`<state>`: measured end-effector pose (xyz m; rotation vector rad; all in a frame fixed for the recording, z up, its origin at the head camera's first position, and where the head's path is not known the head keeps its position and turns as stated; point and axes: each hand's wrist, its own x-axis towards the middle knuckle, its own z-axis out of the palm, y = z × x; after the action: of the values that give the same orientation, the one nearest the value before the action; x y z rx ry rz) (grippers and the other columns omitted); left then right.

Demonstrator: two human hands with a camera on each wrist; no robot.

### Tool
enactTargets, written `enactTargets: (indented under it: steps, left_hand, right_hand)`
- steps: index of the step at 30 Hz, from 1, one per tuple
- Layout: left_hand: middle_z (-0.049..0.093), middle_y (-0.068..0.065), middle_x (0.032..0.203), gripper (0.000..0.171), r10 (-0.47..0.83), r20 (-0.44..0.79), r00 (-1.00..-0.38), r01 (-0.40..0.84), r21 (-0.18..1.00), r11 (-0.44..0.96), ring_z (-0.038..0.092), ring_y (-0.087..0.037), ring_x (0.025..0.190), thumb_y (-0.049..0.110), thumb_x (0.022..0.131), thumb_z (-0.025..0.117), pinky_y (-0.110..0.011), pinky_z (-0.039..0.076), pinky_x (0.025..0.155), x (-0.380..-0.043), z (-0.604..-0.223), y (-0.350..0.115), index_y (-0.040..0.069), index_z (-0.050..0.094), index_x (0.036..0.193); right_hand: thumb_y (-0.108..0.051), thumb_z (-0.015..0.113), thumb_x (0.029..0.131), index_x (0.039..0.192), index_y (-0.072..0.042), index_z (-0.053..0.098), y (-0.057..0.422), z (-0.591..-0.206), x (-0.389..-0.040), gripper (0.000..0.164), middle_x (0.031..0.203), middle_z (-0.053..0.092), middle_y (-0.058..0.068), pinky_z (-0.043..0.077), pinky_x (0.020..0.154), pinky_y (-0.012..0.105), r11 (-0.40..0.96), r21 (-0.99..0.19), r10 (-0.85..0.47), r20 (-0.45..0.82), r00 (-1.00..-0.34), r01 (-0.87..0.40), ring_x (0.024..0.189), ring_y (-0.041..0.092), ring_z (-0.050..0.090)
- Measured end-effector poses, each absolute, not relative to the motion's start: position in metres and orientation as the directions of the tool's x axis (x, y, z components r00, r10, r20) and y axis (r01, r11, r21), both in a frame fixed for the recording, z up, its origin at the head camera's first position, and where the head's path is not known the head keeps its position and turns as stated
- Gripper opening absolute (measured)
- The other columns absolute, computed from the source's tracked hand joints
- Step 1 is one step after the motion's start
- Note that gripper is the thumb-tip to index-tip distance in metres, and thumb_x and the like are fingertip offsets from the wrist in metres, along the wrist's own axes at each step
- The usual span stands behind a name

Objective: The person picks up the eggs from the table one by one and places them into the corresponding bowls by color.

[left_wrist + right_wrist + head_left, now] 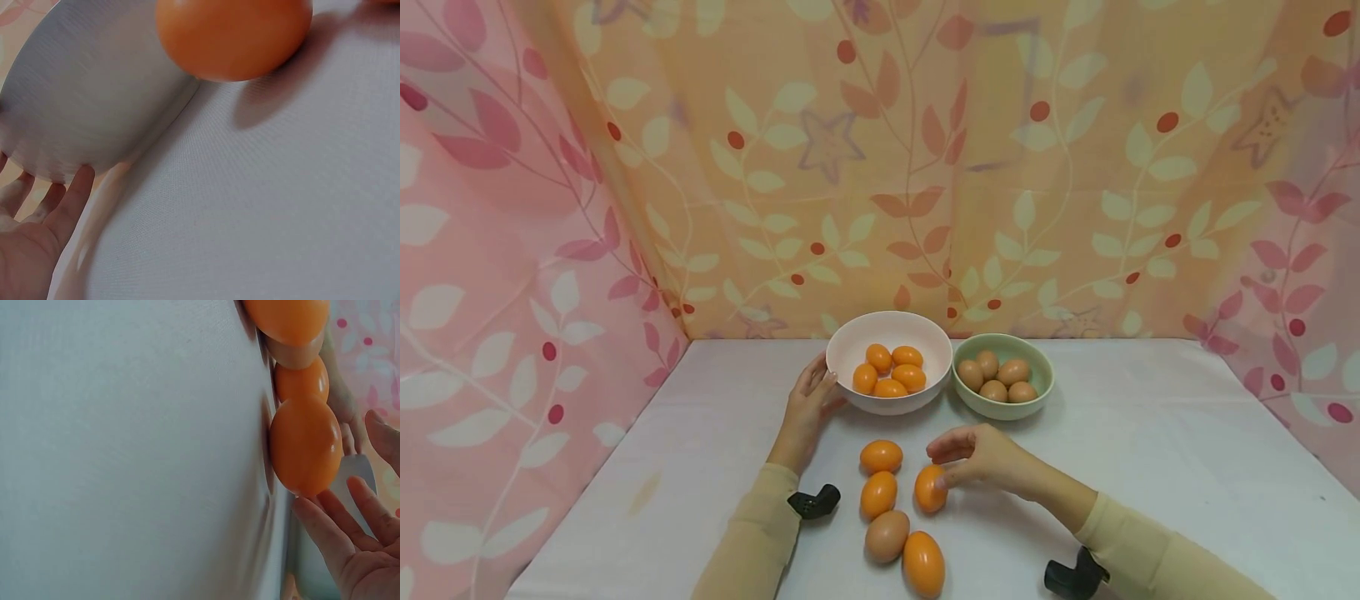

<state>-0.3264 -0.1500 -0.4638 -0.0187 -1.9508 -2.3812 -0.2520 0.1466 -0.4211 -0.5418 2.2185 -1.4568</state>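
Observation:
My left hand [807, 408] rests against the left side of a pale pinkish-white bowl [891, 406], its extended fingers [74, 203] touching the outer wall. Several orange eggs [908, 378] lie inside that bowl. Over the table, my right hand [992, 460] reaches around a single orange egg [928, 492]. In the right wrist view its fingers [322, 531] are spread beside that egg, and the thumb stands apart from it. Left of this egg lie two more orange eggs [881, 457]. Nearer the front, a brown egg [887, 537] sits beside another orange egg [923, 565].
To the right of the pinkish-white bowl stands a light green bowl [1003, 410] with several brown eggs [1014, 372] in it. A white cloth [1150, 450] covers the table. Patterned curtains [850, 167] rise behind and at both sides.

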Motion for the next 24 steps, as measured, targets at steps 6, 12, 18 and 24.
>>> enactTargets:
  steps: [6, 12, 18, 24]
  left_hand:
    - [0.031, -0.004, 0.163, 0.055, -0.05, 0.039, -0.998, 0.048, 0.981, -0.19, 0.041, -0.027, 0.144, 0.022, 0.102, 0.055, -0.05, 0.047, 0.109, -0.327, -0.4632, -0.1493, 0.021, 0.035, 0.154]
    - [0.031, -0.003, 0.163, 0.056, -0.055, 0.028, -0.998, 0.038, 0.982, -0.187, 0.041, -0.027, 0.144, 0.023, 0.102, 0.055, -0.051, 0.046, 0.11, -0.3277, -0.4623, -0.1495, 0.021, 0.035, 0.154]
    - [0.03, -0.003, 0.164, 0.056, -0.046, 0.033, -0.998, 0.041, 0.981, -0.19, 0.04, -0.027, 0.145, 0.023, 0.102, 0.055, -0.052, 0.044, 0.111, -0.3276, -0.4625, -0.1497, 0.02, 0.034, 0.154]
    - [0.03, -0.003, 0.164, 0.056, -0.046, 0.031, -0.998, 0.039, 0.981, -0.192, 0.04, -0.027, 0.145, 0.022, 0.102, 0.054, -0.052, 0.044, 0.111, -0.3281, -0.4625, -0.1497, 0.02, 0.035, 0.154]
  right_hand:
    - [-0.014, 0.084, 0.078, 0.123, 0.002, 0.066, 0.1462, -0.4242, -0.2502, 0.051, 0.125, 0.068, 0.018, 0.054, 0.101, 0.039, 0.374, -0.924, -0.554, -0.151, -0.818, -0.083, 0.119, 0.03, 0.065]
    - [-0.014, 0.085, 0.076, 0.122, 0.002, 0.066, 0.1456, -0.4262, -0.2508, 0.052, 0.124, 0.069, 0.016, 0.054, 0.1, 0.039, 0.383, -0.919, -0.557, -0.148, -0.817, -0.095, 0.116, 0.028, 0.066]
    - [-0.013, 0.086, 0.075, 0.12, 0.002, 0.068, 0.1434, -0.4288, -0.2521, 0.051, 0.118, 0.072, 0.012, 0.055, 0.099, 0.038, 0.378, -0.921, -0.566, -0.15, -0.811, -0.094, 0.113, 0.026, 0.067]
    - [-0.014, 0.086, 0.075, 0.117, -0.001, 0.07, 0.1397, -0.4311, -0.2532, 0.047, 0.116, 0.073, 0.009, 0.053, 0.102, 0.043, 0.405, -0.906, -0.575, -0.15, -0.805, -0.121, 0.112, 0.023, 0.067]
